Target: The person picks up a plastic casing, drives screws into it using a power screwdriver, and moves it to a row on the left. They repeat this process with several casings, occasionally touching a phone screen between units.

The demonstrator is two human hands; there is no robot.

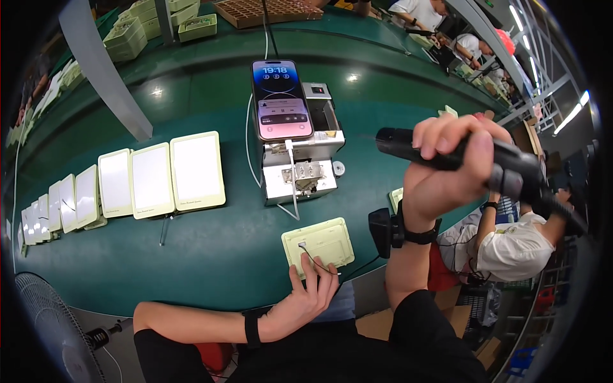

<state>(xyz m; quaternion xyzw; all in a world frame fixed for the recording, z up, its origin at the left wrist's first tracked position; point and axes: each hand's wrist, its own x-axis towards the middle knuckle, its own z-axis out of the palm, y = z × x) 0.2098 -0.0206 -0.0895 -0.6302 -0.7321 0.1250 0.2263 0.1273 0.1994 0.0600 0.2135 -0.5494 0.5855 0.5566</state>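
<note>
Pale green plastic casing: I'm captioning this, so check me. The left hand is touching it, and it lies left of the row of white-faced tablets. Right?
Not quite: the head view shows the pale green plastic casing to the right of the row of white-faced tablets, not left of it. The left hand is touching the casing, as you say.

Bench (223, 262): dark green top, near edge bowed by the lens.
Left: a row of white-faced panels (196, 169) with pale green rims, some overlapping; a thin wire (163, 232) just nearer.
Middle: a metal machine (279, 182), a white cable (248, 140) along its left side.
Near edge: one pale green casing (332, 233), flat.
</note>
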